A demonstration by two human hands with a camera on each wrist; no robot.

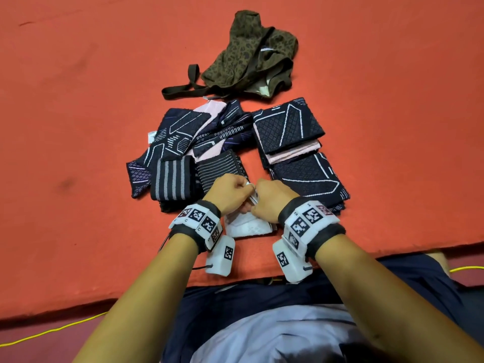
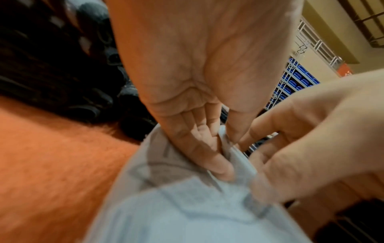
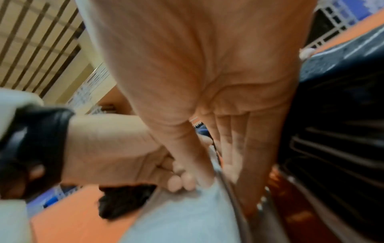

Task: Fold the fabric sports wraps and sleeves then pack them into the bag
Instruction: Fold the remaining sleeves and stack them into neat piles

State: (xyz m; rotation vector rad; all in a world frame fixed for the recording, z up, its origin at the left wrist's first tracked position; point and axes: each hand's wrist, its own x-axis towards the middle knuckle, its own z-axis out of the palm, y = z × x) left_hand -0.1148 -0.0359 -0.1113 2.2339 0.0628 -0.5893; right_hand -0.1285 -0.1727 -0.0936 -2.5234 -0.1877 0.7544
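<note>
Both hands meet over a white sleeve near the front edge of the orange surface. My left hand pinches its upper edge, thumb and fingers curled round the white sleeve. My right hand grips the same edge beside it, on the white sleeve. Unfolded dark patterned sleeves lie heaped at centre left. Folded sleeves are stacked at the right. The olive leopard-print bag lies crumpled at the back.
A striped dark wrap and a thin-striped one lie just beyond my left hand. The orange surface spreads wide on both sides. A yellow cable runs on the floor below its front edge.
</note>
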